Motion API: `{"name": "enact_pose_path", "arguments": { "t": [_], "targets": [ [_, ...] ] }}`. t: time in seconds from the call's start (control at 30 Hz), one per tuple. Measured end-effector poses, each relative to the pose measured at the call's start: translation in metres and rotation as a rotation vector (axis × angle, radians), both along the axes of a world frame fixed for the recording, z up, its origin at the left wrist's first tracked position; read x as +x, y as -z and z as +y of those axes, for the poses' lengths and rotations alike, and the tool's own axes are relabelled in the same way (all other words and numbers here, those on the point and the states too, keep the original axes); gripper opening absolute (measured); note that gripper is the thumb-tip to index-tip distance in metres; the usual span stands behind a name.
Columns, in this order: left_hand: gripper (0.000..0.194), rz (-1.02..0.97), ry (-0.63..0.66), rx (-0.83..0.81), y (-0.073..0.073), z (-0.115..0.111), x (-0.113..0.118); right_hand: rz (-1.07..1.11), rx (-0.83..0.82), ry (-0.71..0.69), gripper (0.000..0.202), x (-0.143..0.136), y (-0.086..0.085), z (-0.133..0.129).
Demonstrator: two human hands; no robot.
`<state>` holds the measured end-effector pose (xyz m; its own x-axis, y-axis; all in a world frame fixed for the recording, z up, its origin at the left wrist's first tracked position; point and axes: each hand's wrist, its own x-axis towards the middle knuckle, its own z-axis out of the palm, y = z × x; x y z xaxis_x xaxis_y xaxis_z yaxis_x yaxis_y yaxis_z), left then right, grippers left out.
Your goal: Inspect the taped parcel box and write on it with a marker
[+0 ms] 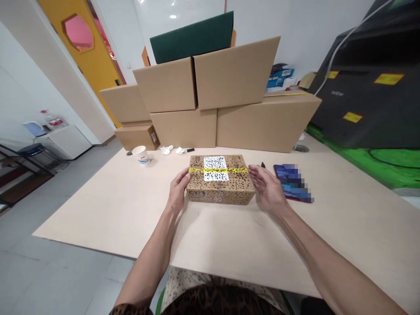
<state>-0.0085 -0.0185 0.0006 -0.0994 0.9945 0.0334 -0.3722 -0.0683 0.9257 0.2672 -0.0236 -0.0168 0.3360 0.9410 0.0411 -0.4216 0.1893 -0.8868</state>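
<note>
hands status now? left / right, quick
Left hand: open, palm against the left end of the box.
Right hand: open, beside the box's right end, contact unclear.

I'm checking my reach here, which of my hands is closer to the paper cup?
Left. Your left hand rests against the left end of the speckled box, on the same side as the paper cup. Your right hand is at the box's far end.

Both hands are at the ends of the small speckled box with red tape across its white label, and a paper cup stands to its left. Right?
Not quite: in the head view the tape across the speckled box is yellow, not red. The left hand, right hand and paper cup are as stated.
</note>
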Motion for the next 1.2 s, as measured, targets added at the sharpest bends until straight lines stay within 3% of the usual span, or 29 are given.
{"name": "enact_pose_path", "arguments": {
  "t": [0.2, 0.3, 0.47, 0.77, 0.9, 1.0, 1.2],
  "targets": [
    [0.047, -0.008, 0.009, 0.185, -0.002, 0.001, -0.002, 0.106, 0.150, -0.018, 0.031, 0.008, -0.009, 0.001],
    [0.044, 0.011, -0.003, 0.139, 0.000, 0.000, 0.000, 0.116, 0.103, 0.014, 0.031, 0.010, -0.005, 0.004],
    [0.058, 0.058, -0.018, 0.028, 0.000, -0.003, 0.004, 0.084, 0.085, 0.025, 0.033, 0.007, 0.000, 0.004],
    [0.058, 0.139, -0.022, 0.105, -0.002, -0.004, 0.004, 0.047, 0.143, 0.044, 0.033, 0.002, -0.005, -0.001],
    [0.060, 0.195, 0.033, 0.021, 0.004, -0.005, 0.009, 0.031, 0.091, -0.067, 0.042, -0.003, -0.003, 0.000],
    [0.059, 0.158, 0.086, 0.074, 0.004, -0.005, 0.010, 0.062, 0.114, -0.079, 0.042, -0.005, -0.004, 0.000],
    [0.049, -0.026, 0.074, 0.239, 0.000, -0.004, 0.003, 0.141, 0.183, -0.039, 0.036, 0.001, -0.008, 0.000]
  ]
}}
